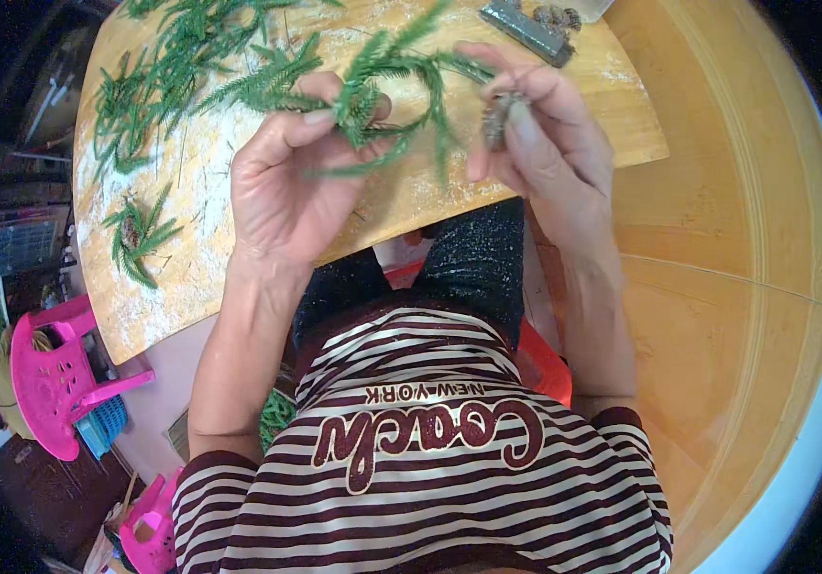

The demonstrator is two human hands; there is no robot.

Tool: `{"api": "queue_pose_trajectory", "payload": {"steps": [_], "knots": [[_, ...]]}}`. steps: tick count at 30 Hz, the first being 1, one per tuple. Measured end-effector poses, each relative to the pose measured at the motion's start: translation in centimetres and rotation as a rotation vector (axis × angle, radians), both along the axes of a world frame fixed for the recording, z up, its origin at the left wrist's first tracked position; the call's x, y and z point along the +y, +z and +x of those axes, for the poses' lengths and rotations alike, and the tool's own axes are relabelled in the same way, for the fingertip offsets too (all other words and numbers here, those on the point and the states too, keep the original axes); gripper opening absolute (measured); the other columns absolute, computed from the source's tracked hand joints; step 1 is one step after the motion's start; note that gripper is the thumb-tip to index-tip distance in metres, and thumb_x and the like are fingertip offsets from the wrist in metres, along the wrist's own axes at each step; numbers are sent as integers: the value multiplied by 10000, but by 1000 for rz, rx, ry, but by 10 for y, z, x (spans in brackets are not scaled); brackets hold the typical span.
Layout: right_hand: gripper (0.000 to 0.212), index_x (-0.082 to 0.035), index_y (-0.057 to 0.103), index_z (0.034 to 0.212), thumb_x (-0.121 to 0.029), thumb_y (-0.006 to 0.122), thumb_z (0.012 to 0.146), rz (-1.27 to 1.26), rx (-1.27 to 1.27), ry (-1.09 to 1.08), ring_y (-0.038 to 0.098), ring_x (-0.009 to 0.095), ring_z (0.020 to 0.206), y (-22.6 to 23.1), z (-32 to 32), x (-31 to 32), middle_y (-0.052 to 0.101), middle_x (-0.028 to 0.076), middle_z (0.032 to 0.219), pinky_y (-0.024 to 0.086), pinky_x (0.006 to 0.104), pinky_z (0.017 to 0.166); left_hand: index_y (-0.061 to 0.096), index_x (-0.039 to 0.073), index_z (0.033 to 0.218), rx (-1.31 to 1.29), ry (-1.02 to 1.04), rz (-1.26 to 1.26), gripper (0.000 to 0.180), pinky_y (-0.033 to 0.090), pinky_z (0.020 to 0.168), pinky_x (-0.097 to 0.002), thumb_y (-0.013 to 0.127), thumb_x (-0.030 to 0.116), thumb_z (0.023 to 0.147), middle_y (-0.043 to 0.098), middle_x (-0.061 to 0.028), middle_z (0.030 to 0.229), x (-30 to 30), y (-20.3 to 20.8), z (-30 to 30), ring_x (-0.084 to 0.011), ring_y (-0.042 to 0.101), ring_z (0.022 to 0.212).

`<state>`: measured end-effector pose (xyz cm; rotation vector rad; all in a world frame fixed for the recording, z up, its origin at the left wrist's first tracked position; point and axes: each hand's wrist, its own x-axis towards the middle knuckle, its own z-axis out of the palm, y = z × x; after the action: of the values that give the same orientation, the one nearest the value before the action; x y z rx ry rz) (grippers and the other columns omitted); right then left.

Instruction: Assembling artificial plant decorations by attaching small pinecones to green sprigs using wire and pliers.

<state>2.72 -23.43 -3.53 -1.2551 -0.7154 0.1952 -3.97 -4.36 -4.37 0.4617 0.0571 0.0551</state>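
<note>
My left hand (pixel 282 187) pinches a green artificial pine sprig (pixel 361 100) between thumb and fingers, above the near part of the table. Some of its needled branches curl across toward the right and are blurred. In my right hand (pixel 564 143), a small brown pine cone (pixel 495 122) is gripped between thumb and fingers. A green branch tip reaches up to the fingers of this hand; whether they touch it I cannot tell. Left of my hands, a separate pine sprig (pixel 133 234) with a brown cone at its middle lies on the table.
A heap of green sprigs (pixel 176 67) covers the far left of the wooden table (pixel 172 304), which is dusted with white flecks. At the far right lie a dark grey bundle (pixel 526 33) and several pine cones (pixel 556 17). A pink plastic chair (pixel 45 378) stands left of the table.
</note>
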Motion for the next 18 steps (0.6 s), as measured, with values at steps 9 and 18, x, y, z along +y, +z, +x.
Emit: {"api": "queue_pose_trajectory", "payload": {"steps": [9,18], "knots": [[250,22,496,1116,-157,506,942,6,66,121,564,85,643,5,-4,9,559,51,884,363,155,504,564,32,915,0,-86,39,133,384,866,-381,532,117,817,570,-102,913,-12,15,-7,-212,507,904],[232,35,501,1102,-126,517,937,-107,-101,44,536,72,664,2,-10,12,552,44,880,383,169,565,575,18,873,-19,157,799,182,369,817,-267,557,198,885,573,-40,777,-12,14,-5,-100,496,804]]}}
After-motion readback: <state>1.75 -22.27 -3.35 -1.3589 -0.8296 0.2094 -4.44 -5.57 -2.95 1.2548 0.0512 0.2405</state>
